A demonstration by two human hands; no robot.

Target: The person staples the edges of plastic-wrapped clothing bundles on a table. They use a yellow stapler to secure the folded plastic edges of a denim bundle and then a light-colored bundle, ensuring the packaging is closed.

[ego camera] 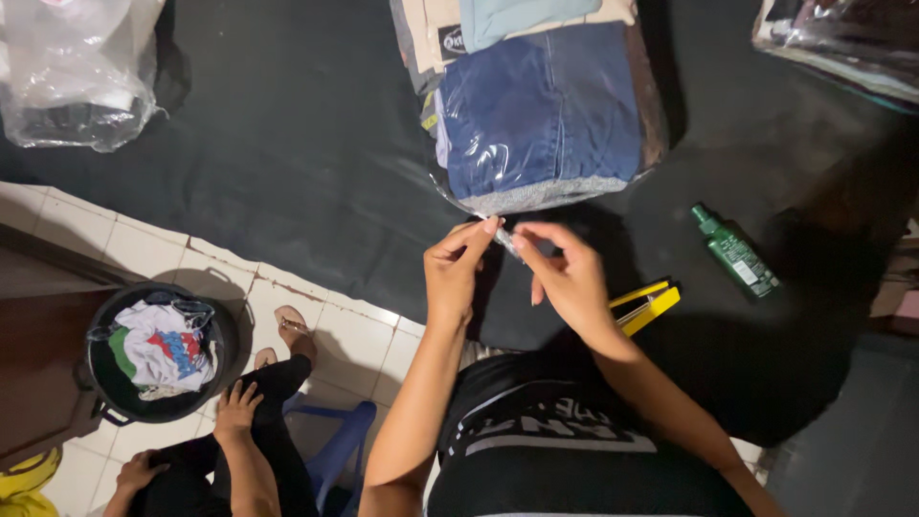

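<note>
The bag of folded clothes (541,115) runs off the top edge, as do the plastic bags at the top left (77,72) and top right (842,38). What the fingertips (488,228) pinch is too small to tell. The right hand (570,278) hides part of the yellow tool (651,304).

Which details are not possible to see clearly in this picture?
Head view:
- Small clear item pinched by left hand and right hand: too small.
- Yellow tool: partly behind right wrist.
- Bagged folded clothes: top cut off by edge.
- Green bottle label: too small.
</note>
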